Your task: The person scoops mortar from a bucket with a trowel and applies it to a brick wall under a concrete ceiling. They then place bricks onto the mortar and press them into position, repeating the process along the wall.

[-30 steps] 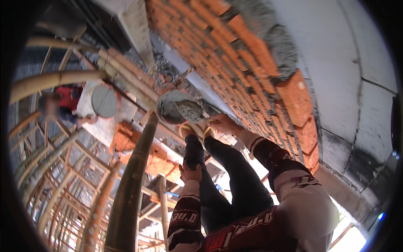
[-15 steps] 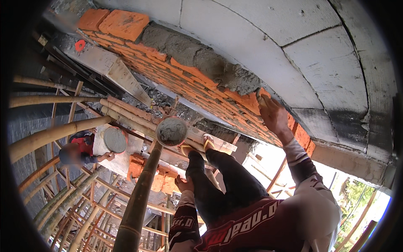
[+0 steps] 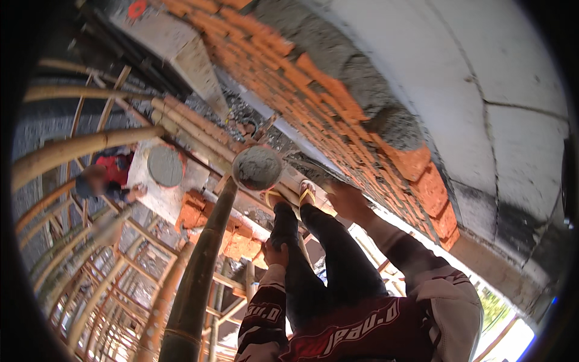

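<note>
My right hand (image 3: 350, 203), smeared by motion, is low beside the orange brick wall (image 3: 338, 130), above my right foot. Whether it holds anything cannot be made out. Grey wet mortar (image 3: 347, 66) lies along the wall's top, ending in a lump near the bare bricks (image 3: 429, 187) at its near end. By my left thigh, my left hand (image 3: 276, 254) hangs with loosely bent fingers, apart from one another, and nothing visible in it. A round container of mortar (image 3: 258, 168) stands just ahead of my sandalled feet (image 3: 307, 192).
Upright in front of me is a thick bamboo pole (image 3: 202, 271). Left of it are stacked orange bricks (image 3: 232, 238) and a second mortar container (image 3: 165, 166) on a pale board. A co-worker (image 3: 114, 172) is beside that board. Bamboo scaffolding (image 3: 90, 145) fills the left; grey block walling (image 3: 446, 102) rises right.
My right hand has left the wall's top and dropped down and left toward my feet. My left hand has shifted slightly right, against my thigh. The view has turned, bringing the wall lower.
</note>
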A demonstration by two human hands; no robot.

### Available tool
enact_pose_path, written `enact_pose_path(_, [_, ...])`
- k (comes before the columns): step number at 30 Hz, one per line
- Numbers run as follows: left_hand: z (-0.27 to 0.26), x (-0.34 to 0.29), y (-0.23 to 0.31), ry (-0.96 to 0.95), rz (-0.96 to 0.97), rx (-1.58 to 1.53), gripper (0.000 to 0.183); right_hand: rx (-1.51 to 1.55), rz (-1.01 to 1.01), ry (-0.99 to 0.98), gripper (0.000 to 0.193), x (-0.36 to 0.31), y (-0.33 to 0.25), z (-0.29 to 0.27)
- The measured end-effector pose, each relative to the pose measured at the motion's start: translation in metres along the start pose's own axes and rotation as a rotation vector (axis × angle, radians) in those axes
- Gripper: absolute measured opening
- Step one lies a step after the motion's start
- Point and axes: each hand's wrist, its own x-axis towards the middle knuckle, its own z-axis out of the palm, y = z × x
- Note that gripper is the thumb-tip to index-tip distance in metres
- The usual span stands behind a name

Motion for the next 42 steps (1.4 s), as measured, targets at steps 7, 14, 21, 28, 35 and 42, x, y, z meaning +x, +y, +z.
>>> enact_pose_path(7, [0.017,-0.008,0.011,-0.07,-0.004,0.02,0.08,-0.423,-0.336,-0.109,0.018,0.265,-0.093,0.169])
enact_pose_path(14, [0.016,-0.011,0.019,-0.091,-0.105,0.034,0.078,-0.842,-0.741,-0.213,0.016,0.273,-0.122,0.298])
enact_pose_path(21, [0.036,-0.013,0.024,-0.096,-0.14,0.016,0.076,-0.523,-0.606,-0.163,0.031,0.302,-0.045,0.226])
enact_pose_path(28, [0.042,-0.014,0.027,-0.005,-0.076,0.042,0.077,-0.071,-0.364,-0.532,0.028,0.303,-0.039,0.329])
enact_pose_path(35, [0.036,-0.013,0.035,-0.045,-0.1,0.07,0.077,-0.013,-1.151,-0.236,0.019,0.285,-0.023,0.344])
enact_pose_path(42, [0.041,-0.016,0.027,-0.05,-0.083,0.112,0.078,0.795,0.103,-0.857,0.023,0.252,-0.023,0.302])
